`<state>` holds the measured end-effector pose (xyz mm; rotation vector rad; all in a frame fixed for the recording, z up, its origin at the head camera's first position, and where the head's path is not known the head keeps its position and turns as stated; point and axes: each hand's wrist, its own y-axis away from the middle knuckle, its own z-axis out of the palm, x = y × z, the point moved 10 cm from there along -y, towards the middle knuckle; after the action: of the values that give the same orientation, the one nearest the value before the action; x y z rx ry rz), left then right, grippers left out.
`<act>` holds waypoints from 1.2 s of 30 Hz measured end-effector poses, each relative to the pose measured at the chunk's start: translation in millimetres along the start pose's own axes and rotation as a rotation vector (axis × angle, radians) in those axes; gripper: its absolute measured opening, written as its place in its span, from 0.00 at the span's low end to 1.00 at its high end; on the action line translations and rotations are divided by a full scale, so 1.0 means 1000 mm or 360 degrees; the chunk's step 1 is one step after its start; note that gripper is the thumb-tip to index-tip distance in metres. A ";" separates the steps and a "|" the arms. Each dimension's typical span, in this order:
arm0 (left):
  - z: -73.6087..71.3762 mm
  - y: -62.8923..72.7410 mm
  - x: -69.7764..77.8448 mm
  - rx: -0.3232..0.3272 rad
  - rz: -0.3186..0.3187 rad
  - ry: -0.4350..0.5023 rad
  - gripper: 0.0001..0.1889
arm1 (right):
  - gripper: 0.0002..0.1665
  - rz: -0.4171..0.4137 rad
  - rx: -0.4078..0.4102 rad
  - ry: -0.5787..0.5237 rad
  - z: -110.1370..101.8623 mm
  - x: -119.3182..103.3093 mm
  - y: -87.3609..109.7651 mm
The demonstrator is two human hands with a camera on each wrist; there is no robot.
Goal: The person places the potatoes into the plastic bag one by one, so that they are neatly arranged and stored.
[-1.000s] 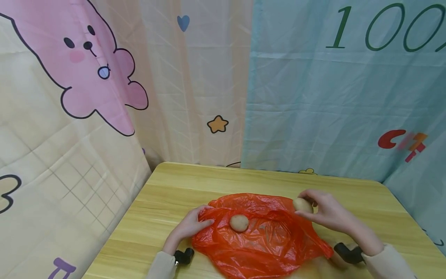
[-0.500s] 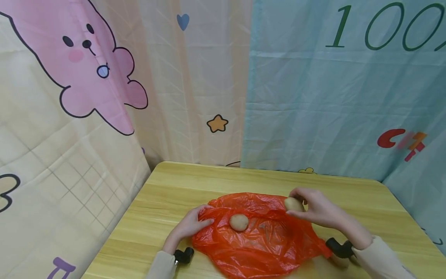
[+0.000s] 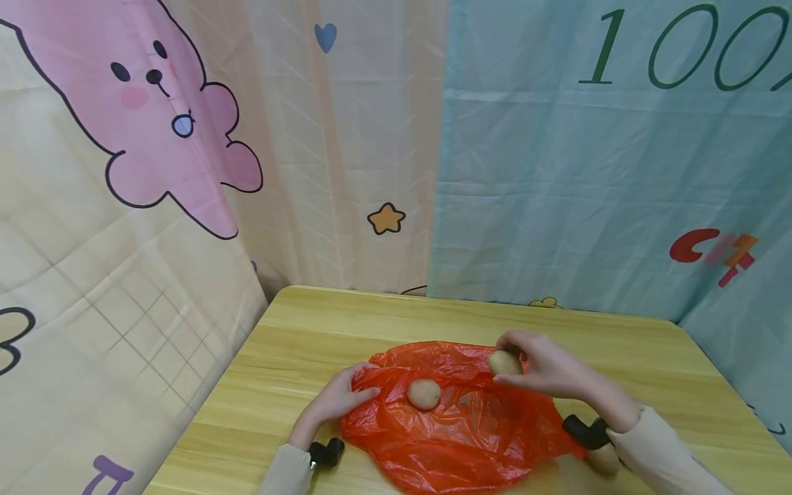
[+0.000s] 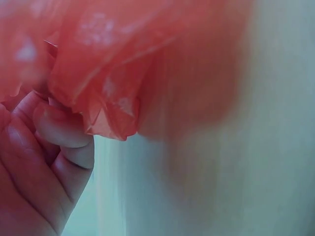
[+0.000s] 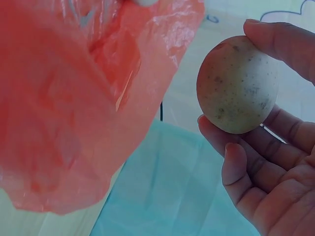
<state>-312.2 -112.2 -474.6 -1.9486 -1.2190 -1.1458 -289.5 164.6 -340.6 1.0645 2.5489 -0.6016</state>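
Note:
A crumpled red plastic bag [image 3: 470,447] lies spread on the table. My left hand [image 3: 340,393] grips its left edge; in the left wrist view the curled fingers [image 4: 69,125] pinch the thin plastic. One pale potato [image 3: 423,394] sits on the bag, right of that hand. Above the bag's far right part, my right hand [image 3: 547,368] holds a second potato [image 3: 504,363] between thumb and fingers. The right wrist view shows dark specks on this held potato [image 5: 236,88], with the bag beside it.
Another potato [image 3: 603,459] lies on the table beside the bag's right corner, partly hidden by the right wrist's black camera mount [image 3: 586,432]. The wooden table [image 3: 346,323] ends at printed curtains [image 3: 383,137] at the back and sides.
My right hand has moved left with its potato, from the bag's right edge to over the bag. The potato by the right corner shows more. My left hand stays put.

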 end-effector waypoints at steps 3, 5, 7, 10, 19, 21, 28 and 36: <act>0.000 0.000 0.000 -0.0004 0.0000 -0.0003 0.20 | 0.20 0.0000 -0.0029 -0.0042 0.004 -0.001 -0.004; 0.000 0.000 0.000 -0.0005 -0.0001 -0.0008 0.20 | 0.20 -0.0005 -0.0051 -0.0068 0.007 -0.002 -0.007; 0.000 0.000 0.000 -0.0008 -0.0004 0.0001 0.21 | 0.19 -0.0013 -0.0075 -0.0093 0.010 -0.002 -0.010; 0.000 0.000 -0.001 -0.0012 -0.0008 0.0014 0.21 | 0.19 -0.0038 -0.0108 -0.0130 0.014 -0.004 -0.015; 0.002 -0.001 -0.002 -0.0020 0.0003 -0.0001 0.20 | 0.18 -0.0070 -0.0188 -0.0176 0.028 -0.004 -0.024; 0.002 -0.001 -0.002 -0.0018 0.0001 0.0004 0.20 | 0.18 -0.0071 -0.0200 -0.0172 0.032 -0.004 -0.026; 0.001 -0.001 -0.002 -0.0021 -0.0009 0.0031 0.20 | 0.17 -0.0040 -0.0266 -0.0139 0.045 -0.003 -0.034; 0.001 0.000 0.000 -0.0027 -0.0012 0.0051 0.20 | 0.17 -0.0075 -0.0329 -0.0123 0.061 -0.004 -0.042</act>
<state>-312.2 -111.8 -475.1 -1.9323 -1.2049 -1.1898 -310.2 106.1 -380.6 0.8953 2.5104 -0.3732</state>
